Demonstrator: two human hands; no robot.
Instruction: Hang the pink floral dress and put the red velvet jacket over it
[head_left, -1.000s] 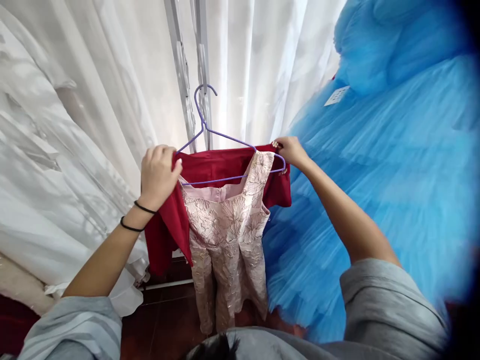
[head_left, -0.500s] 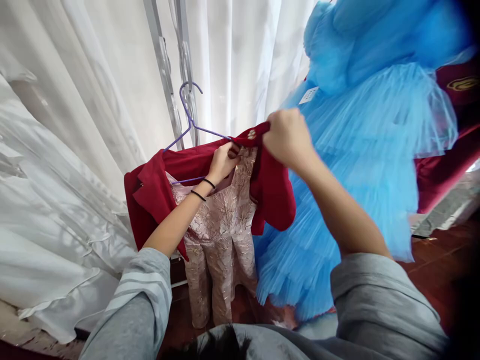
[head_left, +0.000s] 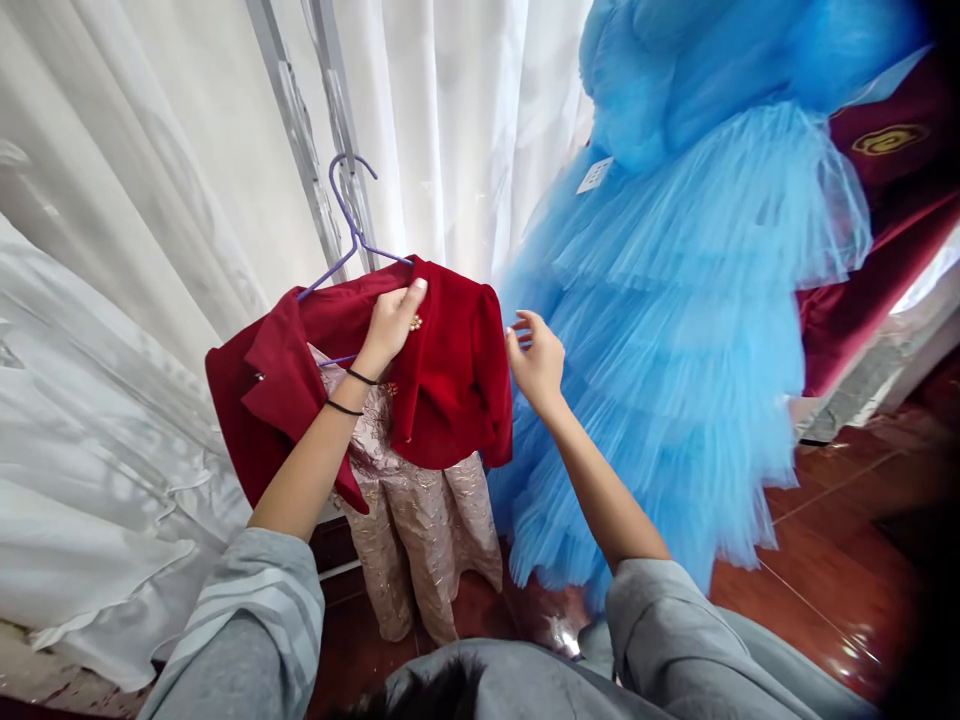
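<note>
A short red jacket (head_left: 454,350) with gold buttons hangs over a shiny pink dress (head_left: 420,510) on a purple hanger (head_left: 352,220). My left hand (head_left: 391,322) grips the jacket's front edge near the collar, thumb on top. Just right of the jacket's sleeve, my right hand (head_left: 537,362) is held in the air with its fingers apart and curved, holding nothing. The jacket's left side is folded back, showing its lining, and the dress's top is partly covered.
A tiered blue tulle gown (head_left: 675,330) with a white tag (head_left: 595,175) fills the right side. Behind it is a dark red garment (head_left: 885,220) with gold embroidery. White curtains (head_left: 442,130) and a metal rack (head_left: 300,130) stand behind; the floor (head_left: 840,540) is reddish tile.
My right hand has let go of the jacket and moved down beside the sleeve. The jacket's right side now lies over the dress's shoulder and bodice; my left hand has shifted onto its front edge.
</note>
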